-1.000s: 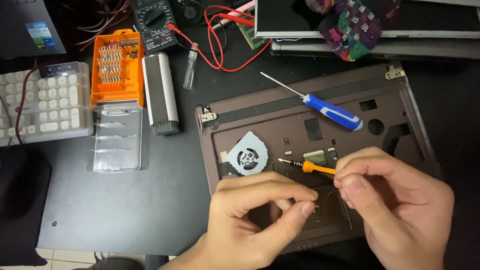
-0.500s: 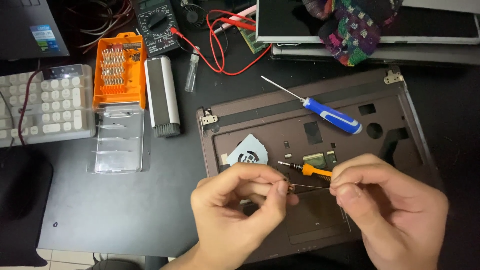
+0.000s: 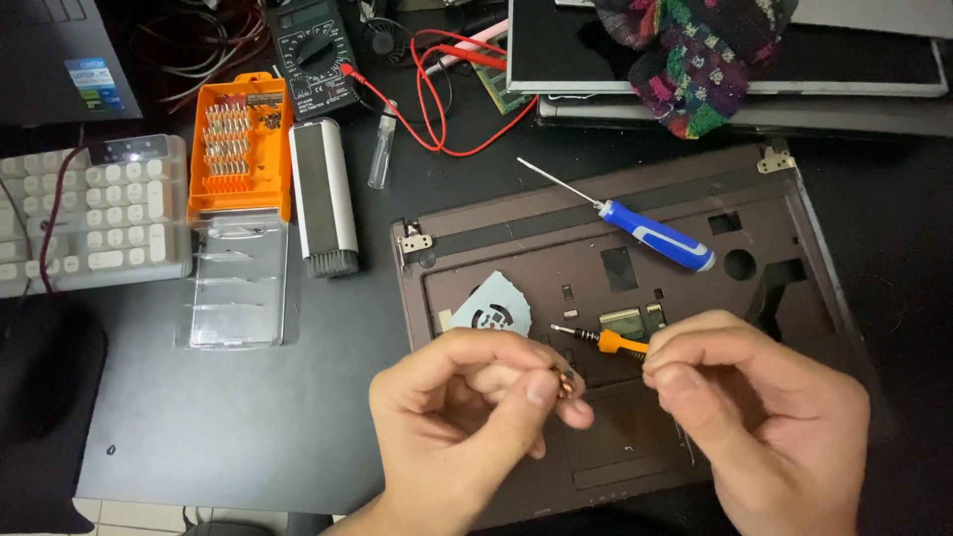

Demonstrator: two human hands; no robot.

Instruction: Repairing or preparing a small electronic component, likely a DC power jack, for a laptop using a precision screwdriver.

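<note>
My left hand (image 3: 467,422) pinches a small brownish metal part (image 3: 563,381) between thumb and forefinger. Close beside it, my right hand (image 3: 769,422) has its fingertips pinched together; what it grips is too small to make out. Both hands hover over the front of an opened brown laptop base (image 3: 685,258). A small orange-handled screwdriver (image 3: 608,340) lies on the base just behind my right fingers. A blue-handled screwdriver (image 3: 650,236) lies farther back on the base. A light fan piece (image 3: 493,311) rests on the base's left side.
An orange bit set (image 3: 241,144) with its clear lid (image 3: 238,288) and a grey brush bar (image 3: 323,194) lie at left, beside a white keyboard (image 3: 84,213). A multimeter (image 3: 313,55) with red leads, a laptop screen (image 3: 735,74) and a colourful cloth (image 3: 695,55) sit at the back.
My hands have drawn closer together and shifted slightly right. The thin piece stretched between them earlier no longer shows; the left fingers now hold the small part alone.
</note>
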